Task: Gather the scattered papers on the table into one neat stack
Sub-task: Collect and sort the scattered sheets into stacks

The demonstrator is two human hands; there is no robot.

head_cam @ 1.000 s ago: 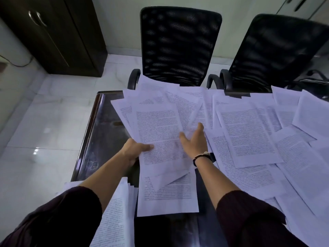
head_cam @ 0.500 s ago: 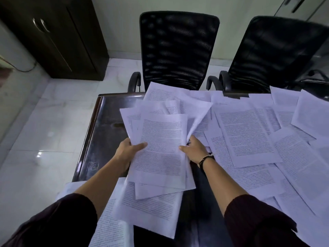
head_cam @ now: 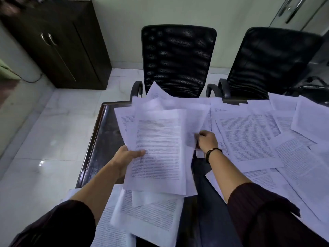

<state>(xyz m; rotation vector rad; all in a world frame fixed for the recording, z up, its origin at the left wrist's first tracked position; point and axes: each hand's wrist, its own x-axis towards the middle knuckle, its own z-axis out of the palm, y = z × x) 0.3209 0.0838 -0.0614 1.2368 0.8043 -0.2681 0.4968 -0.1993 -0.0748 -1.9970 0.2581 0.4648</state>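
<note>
The left hand [head_cam: 127, 156] grips a fanned bundle of papers [head_cam: 158, 148] lifted off the tabletop [head_cam: 99, 143], probably for squaring; the right hand [head_cam: 207, 140] pinches its far edge (loose sheets [head_cam: 249, 139] lie beyond).

At the centre of the frame the left hand [head_cam: 128, 156] gripped a loose bundle of papers [head_cam: 160, 148] by its left edge, thumb lying across the printed top sheet. The right hand [head_cam: 207, 140], a dark band at its wrist, pinched the bundle's right edge with curled fingers. Below the bundle, more printed sheets [head_cam: 151, 214] lay overlapping at the lower middle of the frame. The right half held scattered pages [head_cam: 249, 136] spread over the dark glossy desk [head_cam: 99, 139]. Two black mesh chairs [head_cam: 178, 59] stood at the top, behind the desk, and a dark cabinet [head_cam: 58, 41] filled the upper left above the pale tiled floor [head_cam: 44, 139].
</note>
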